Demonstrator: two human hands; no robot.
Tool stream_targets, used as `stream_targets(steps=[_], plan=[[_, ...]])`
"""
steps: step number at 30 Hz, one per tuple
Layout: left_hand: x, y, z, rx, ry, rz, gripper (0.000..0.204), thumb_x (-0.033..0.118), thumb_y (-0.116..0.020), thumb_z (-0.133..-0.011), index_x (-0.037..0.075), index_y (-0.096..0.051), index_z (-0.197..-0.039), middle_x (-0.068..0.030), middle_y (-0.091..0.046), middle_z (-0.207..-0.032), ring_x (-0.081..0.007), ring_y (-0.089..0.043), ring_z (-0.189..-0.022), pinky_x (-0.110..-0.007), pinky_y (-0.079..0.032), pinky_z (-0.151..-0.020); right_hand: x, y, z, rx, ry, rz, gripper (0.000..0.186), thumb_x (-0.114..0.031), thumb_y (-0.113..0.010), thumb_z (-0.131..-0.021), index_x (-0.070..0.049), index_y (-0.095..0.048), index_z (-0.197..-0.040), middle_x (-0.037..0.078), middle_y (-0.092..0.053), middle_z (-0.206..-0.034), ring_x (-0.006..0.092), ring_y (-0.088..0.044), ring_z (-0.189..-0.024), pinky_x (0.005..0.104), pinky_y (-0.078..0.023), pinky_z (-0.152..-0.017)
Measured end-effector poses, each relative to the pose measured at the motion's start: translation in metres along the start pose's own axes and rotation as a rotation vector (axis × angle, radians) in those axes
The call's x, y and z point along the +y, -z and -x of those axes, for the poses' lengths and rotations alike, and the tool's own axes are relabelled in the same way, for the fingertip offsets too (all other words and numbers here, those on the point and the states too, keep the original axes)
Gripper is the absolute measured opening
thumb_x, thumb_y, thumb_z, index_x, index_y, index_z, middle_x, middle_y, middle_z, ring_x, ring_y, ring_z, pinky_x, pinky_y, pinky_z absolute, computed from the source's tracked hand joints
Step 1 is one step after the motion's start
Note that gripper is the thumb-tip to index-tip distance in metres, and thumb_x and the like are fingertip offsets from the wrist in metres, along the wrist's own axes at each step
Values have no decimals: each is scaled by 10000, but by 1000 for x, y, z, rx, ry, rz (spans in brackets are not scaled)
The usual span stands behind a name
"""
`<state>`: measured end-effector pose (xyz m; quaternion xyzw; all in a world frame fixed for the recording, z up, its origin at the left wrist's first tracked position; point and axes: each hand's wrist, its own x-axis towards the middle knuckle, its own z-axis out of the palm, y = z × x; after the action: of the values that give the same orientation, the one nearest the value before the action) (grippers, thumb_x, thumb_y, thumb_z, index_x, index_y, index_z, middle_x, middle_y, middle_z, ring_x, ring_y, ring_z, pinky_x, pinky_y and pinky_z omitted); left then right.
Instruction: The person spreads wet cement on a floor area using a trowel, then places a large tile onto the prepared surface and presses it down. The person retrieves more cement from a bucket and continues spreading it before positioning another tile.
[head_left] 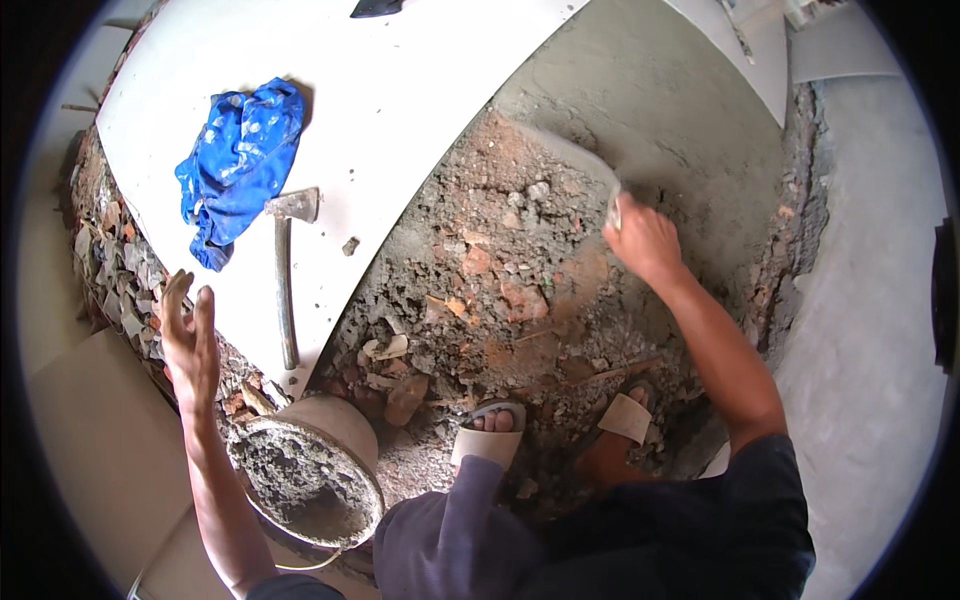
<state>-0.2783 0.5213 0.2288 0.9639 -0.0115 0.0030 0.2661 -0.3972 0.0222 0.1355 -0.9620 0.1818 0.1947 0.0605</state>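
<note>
the right hand (645, 240) is grasping a blurred tool (614, 210) (perhaps a trowel) where smooth mortar (640, 90) is ending; the left hand (190, 350) is hovering empty; nearer rubble (500, 290) is seemingly awaiting cover.

I am watching the right hand (648, 240) gripping a blurred tool (614, 213), probably a trowel, along grey mortar (640, 90); the left hand (192, 350) is hovering near a white panel (400, 130) where a hatchet (284, 270) is lying beside blue cloth (240, 150).
</note>
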Motion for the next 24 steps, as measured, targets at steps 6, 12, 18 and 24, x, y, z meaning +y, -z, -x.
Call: stream_targets(steps=[6, 12, 18, 24], plan=[[-18, 47, 69, 108, 64, 130, 472, 346, -531, -949, 14, -498, -1283, -141, -503, -1332, -264, -488, -1207, -400, -412, -990, -45, -79, -3, -61, 102, 55, 295, -129, -479, -909, 76, -482, -1121, 67, -583, -617, 153, -555, -442, 278, -480, -363], [-37, 84, 126, 305, 163, 26, 428, 289, -506, -971, -5, -502, -1283, -130, -524, -1314, -232, -475, -1226, -378, -355, -1041, -103, -139, 156, -278, 405, -222, 276, -248, -561, -828, -5, -507, -949, 175, -632, -720, 335, -635, -604, 451, -525, -554], [-48, 113, 179, 483, 235, -44, 412, 276, -506, -971, -4, -511, -1273, -131, -527, -1307, -235, -470, -1233, -380, -332, -1060, -101, -76, 104, -86, 254, -160, 343, -268, -585, -812, -28, -543, -1053, 155, -637, -774, 264, -621, -541, 402, -505, -460], [-57, 106, 196, 501, 263, 53, 390, 263, -506, -971, -3, -529, -1255, -125, -529, -1303, -222, -466, -1240, -372, -327, -1073, -104, -63, 24, -185, 3, -176, 311, -197, -507, -947, 63, -508, -1117, 84, -611, -736, 103, -514, -474, 229, -410, -353]])
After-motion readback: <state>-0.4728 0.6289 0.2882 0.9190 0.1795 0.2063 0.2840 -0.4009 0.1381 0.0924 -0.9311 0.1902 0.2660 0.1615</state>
